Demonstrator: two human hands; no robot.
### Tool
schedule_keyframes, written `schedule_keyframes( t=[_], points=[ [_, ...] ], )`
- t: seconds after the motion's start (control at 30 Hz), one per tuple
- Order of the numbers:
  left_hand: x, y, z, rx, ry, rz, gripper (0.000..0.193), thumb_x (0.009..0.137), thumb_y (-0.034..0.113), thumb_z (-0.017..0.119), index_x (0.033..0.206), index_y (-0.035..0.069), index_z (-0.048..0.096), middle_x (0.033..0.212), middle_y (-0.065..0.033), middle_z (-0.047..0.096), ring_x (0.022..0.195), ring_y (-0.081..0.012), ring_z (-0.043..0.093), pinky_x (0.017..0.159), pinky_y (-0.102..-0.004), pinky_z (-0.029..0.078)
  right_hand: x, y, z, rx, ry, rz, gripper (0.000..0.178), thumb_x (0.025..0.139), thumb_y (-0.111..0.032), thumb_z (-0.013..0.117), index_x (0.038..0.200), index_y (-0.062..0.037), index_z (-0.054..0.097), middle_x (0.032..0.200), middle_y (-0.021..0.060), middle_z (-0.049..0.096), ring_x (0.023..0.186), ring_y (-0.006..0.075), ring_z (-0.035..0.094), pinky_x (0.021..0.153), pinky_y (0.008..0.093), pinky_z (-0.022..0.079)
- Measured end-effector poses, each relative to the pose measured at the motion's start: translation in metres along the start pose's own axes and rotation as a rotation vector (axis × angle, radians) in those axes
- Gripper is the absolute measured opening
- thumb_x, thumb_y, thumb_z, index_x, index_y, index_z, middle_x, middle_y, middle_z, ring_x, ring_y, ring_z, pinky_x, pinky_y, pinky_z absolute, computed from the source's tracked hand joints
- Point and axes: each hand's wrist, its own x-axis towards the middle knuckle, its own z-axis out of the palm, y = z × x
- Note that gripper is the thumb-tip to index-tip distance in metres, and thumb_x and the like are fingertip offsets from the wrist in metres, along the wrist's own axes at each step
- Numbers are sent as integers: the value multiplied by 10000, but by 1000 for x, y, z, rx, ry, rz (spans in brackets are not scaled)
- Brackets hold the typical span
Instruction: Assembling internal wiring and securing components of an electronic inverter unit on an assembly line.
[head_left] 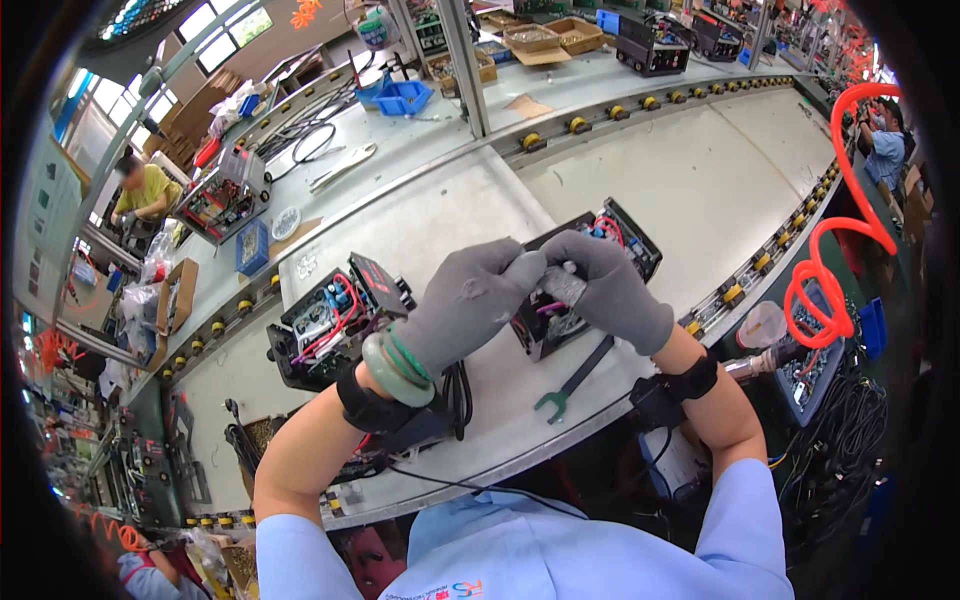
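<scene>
Both of my hands wear grey gloves and meet above the workbench [480, 410]. My left hand [468, 300] is closed, its thumb and fingers pinched together against the fingers of the other hand. My right hand [615, 295] is closed too, with curled fingers; whatever small thing sits between the fingertips is too small to make out. Beneath them lies an open black electronic unit [632, 235] with red wires, partly covered by my hands. A second open unit [325, 325], showing red wires and circuit boards, stands by my left wrist.
An open-ended wrench [573, 382] with a green end lies near the bench's front edge. Roller tracks [735, 297] border the conveyor. A coiled orange air hose [820, 300] hangs at the right, above a blue bin [808, 385] of small parts. Co-workers [150, 195] are farther off.
</scene>
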Motion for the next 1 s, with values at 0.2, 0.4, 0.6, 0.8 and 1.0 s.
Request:
schedule_keyframes(
  t=[0.2,0.4,0.6,0.8,1.0],
  points=[
    [-10,-20,15,158,19,59,242,957,222,629,843,9,636,652,47,474,639,-31,420,554,-250,388,-14,10,-8,-213,-13,-138,137,814,-105,734,950,-95,714,941,77,674,844,247,662,735,322,534],
    [-12,-25,0,389,-20,-392,416,952,392,605,818,1,651,618,27,479,609,-67,485,553,-262,412,-6,38,-21,-660,-77,-315,114,785,-112,730,886,-127,679,827,61,614,749,276,621,639,381,491],
    [-5,-39,12,224,-273,-409,623,881,613,586,720,11,617,596,-33,528,542,-136,533,525,-305,439,-5,56,-5,-632,63,-323,128,769,-117,748,862,-123,661,806,58,605,722,266,618,621,369,489],
    [-7,-48,21,-22,-316,-478,490,915,526,538,828,51,621,664,-18,557,523,-114,546,463,-266,418,-8,50,5,-677,147,-377,137,753,-108,748,854,-118,656,776,64,579,696,268,611,602,368,483],
    [-31,-33,15,-104,-358,-588,309,911,380,583,789,96,561,596,14,542,447,-56,504,396,-210,377,-17,36,16,-666,55,-331,113,771,-133,738,858,-132,666,782,53,595,696,263,622,599,375,489]
  ],
)
